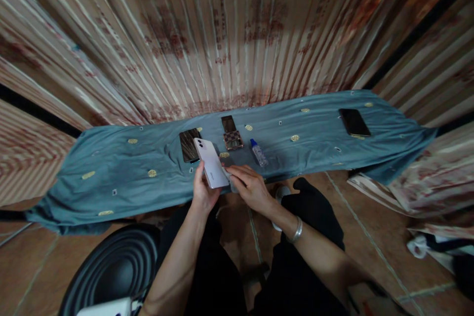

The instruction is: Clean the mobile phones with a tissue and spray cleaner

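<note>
My left hand (205,190) is closed around a white phone (212,163), held back side up over the near edge of a table covered by a blue-grey cloth (122,173). My right hand (251,185) rests against the phone's right edge, fingers pressed on a small grey cloth (230,177) there. On the table just beyond lie a dark phone (188,144), a folding phone with a checkered cover (232,133) and a small clear bottle with a blue cap (258,152).
Another black phone (354,122) lies far right on the table. A striped curtain (222,34) hangs behind it. A black round stool (118,266) stands at lower left on the tiled floor. A bangle is on my right wrist.
</note>
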{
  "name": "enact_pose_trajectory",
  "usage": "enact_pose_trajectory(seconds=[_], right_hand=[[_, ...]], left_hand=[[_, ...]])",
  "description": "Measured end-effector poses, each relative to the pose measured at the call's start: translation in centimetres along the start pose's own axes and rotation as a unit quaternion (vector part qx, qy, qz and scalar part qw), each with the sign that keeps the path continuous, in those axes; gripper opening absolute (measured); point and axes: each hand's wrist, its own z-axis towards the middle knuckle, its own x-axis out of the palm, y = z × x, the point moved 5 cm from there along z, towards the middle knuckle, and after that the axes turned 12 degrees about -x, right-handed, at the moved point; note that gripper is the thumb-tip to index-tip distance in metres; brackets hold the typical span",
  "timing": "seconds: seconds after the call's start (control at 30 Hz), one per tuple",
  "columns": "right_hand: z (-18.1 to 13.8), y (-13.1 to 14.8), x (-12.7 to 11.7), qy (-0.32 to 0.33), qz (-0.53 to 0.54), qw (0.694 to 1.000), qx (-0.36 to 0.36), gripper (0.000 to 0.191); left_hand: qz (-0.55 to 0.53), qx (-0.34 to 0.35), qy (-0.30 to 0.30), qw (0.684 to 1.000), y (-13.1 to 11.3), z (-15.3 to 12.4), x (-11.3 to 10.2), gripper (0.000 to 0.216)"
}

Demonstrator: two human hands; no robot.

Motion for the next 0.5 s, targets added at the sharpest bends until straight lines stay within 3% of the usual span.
enact_pose_trajectory(seconds=[0.3,0.5], right_hand=[[0.1,3.0,0.3,0.017,-0.041,0.994,-0.097,0.040],[-0.2,2.2,0.1,0.024,-0.050,0.997,-0.058,0.048]], left_hand=[[0.053,-0.035,-0.016,0.998,1.6,0.9,0.0,0.030],[0.078,-0.047,-0.004,0.996,2.3,1.1,0.6,0.033]])
